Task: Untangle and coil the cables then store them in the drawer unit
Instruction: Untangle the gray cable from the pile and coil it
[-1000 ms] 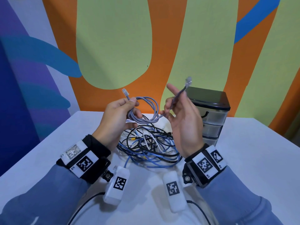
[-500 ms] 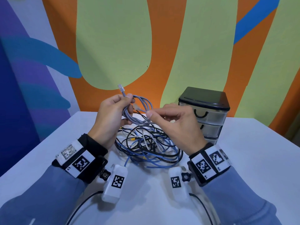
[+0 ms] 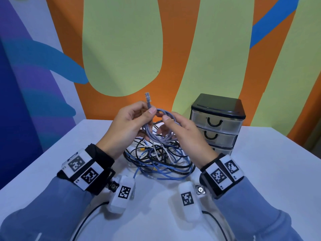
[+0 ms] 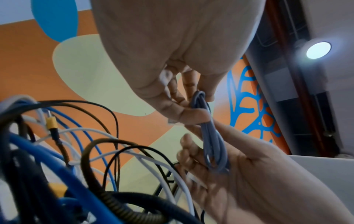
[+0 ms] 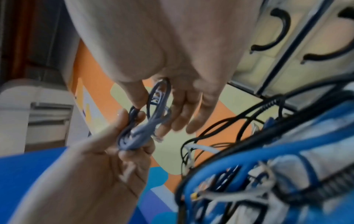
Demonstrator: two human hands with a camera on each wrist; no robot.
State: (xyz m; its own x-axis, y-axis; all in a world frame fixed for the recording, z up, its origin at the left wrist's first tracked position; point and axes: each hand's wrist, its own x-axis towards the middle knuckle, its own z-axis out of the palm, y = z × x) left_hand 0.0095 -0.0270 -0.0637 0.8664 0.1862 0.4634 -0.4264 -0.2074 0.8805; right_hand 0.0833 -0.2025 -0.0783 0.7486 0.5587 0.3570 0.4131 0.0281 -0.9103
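Observation:
A grey network cable [image 3: 160,134] is gathered into a small coil held above the table. My left hand [image 3: 139,117] grips the coil's left side, thumb pressed on the strands, and one clear plug [image 3: 147,97] sticks up above that thumb. My right hand [image 3: 173,125] pinches the coil's loops from the right, thumb on top and fingers underneath. The left wrist view shows the grey cable [image 4: 212,136] hanging from my left hand [image 4: 178,97] into the right palm. In the right wrist view the grey cable [image 5: 147,124] is blurred. The drawer unit [image 3: 219,122] stands shut behind my right hand.
A tangle of blue, black and white cables [image 3: 161,164] lies on the white table [image 3: 271,171] under my hands. The painted wall runs close behind the table's back edge. Two white tagged sensor pods hang below my wrists, with black leads trailing toward me.
A second ago my right hand held the cable's free end up and apart. It has swung left and laid that end into the coil. Both hands now meet on the coil.

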